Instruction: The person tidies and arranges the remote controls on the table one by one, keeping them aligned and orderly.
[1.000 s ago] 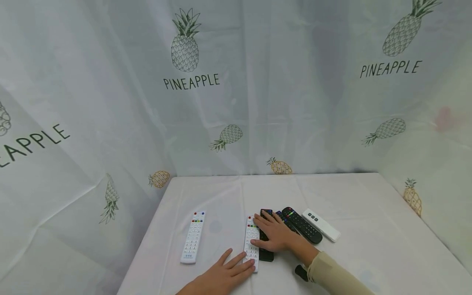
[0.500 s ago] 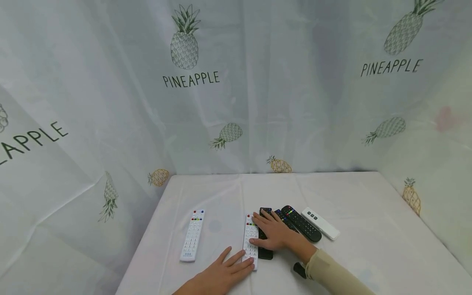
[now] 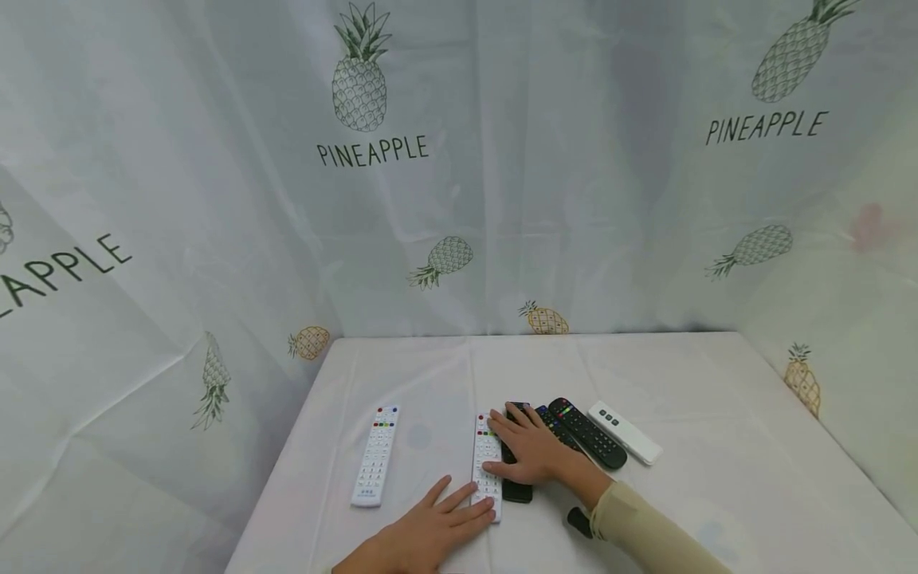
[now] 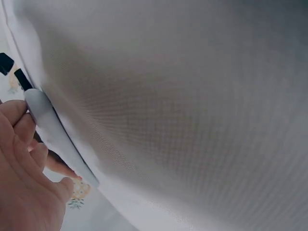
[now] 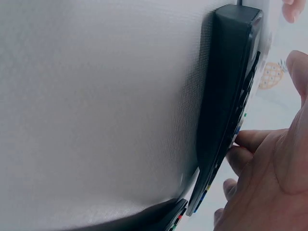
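Note:
My left hand (image 3: 433, 530) lies with fingers spread, its fingertips touching the lower part of a white remote control (image 3: 486, 446). In the left wrist view the same hand (image 4: 29, 178) shows at the edge of the remote's pale side (image 4: 60, 134). With straight fingers, my right hand (image 3: 529, 450) rests across a black remote control (image 3: 518, 492), its thumb and one fingertip reaching onto the white remote. The two remotes lie side by side. Up close, the right wrist view shows the palm (image 5: 269, 173) beside the black remote's thick side (image 5: 224, 96).
To the right lie a partly covered black remote (image 3: 559, 428), a longer black remote (image 3: 588, 434) and a white remote with few buttons (image 3: 625, 433). Another white remote (image 3: 375, 458) lies apart at left. A pineapple-print curtain (image 3: 574, 159) surrounds the white table (image 3: 402, 363).
Both hands stay almost where they were on the remotes. The head view has tilted slightly, so the scene sits a little higher. No remote has clearly moved on the table.

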Demonstrator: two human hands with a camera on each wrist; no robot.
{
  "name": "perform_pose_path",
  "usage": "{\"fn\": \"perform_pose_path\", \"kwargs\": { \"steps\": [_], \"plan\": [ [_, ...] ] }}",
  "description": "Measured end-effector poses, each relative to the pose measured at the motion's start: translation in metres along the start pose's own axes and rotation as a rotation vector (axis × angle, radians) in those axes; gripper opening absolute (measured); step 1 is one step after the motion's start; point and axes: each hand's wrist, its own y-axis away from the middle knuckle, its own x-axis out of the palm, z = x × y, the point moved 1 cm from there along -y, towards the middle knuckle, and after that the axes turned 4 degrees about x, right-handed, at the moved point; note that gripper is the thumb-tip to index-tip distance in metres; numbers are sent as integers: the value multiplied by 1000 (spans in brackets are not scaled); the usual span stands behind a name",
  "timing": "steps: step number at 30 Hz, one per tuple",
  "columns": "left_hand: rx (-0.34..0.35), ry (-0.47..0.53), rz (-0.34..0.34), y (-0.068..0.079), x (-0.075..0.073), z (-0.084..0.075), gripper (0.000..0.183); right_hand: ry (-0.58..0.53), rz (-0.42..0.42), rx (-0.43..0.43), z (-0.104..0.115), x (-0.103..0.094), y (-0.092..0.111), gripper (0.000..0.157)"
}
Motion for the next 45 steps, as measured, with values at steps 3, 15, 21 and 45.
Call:
{"fn": "perform_pose_path", "kwargs": {
  "steps": [3, 15, 21, 45],
  "plan": [
    [-4, 13, -2, 0, 1, 1, 87, 12, -16, -8, 0, 1, -1, 85],
    [-53, 104, -15, 3, 6, 6, 73, 20, 1, -18, 4, 0, -9, 84],
    [-42, 36, -97, 8, 1, 8, 72, 31, 12, 6, 3, 5, -17, 84],
    [-107, 143, -35, 7, -4, 17, 69, 53, 57, 24, 6, 8, -37, 86]
  ]
}}
